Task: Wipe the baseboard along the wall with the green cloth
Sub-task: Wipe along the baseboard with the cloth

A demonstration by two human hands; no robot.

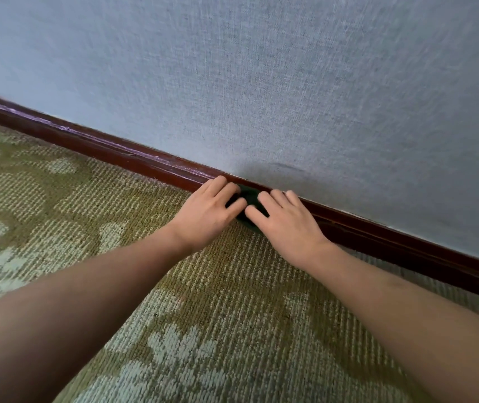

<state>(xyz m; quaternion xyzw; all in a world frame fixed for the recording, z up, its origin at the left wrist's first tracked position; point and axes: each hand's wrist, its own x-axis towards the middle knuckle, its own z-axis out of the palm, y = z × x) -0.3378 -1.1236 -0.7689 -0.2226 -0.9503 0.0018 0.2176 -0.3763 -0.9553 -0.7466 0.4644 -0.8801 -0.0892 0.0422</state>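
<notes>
A dark reddish-brown baseboard [101, 144] runs diagonally from upper left to lower right, where the grey-blue wall meets the carpet. A dark green cloth [249, 199] lies bunched against it, mostly covered by both hands. My left hand [209, 212] presses the cloth's left part with fairly straight fingers, its fingertips touching the baseboard. From the right, my right hand [286, 225] presses on the cloth with straight, spread fingers. Only a small patch of cloth shows between the two hands.
The textured grey-blue wall [290, 82] fills the upper half. A green and beige patterned carpet [203, 330] covers the floor below. The baseboard goes on to the left and right of the hands.
</notes>
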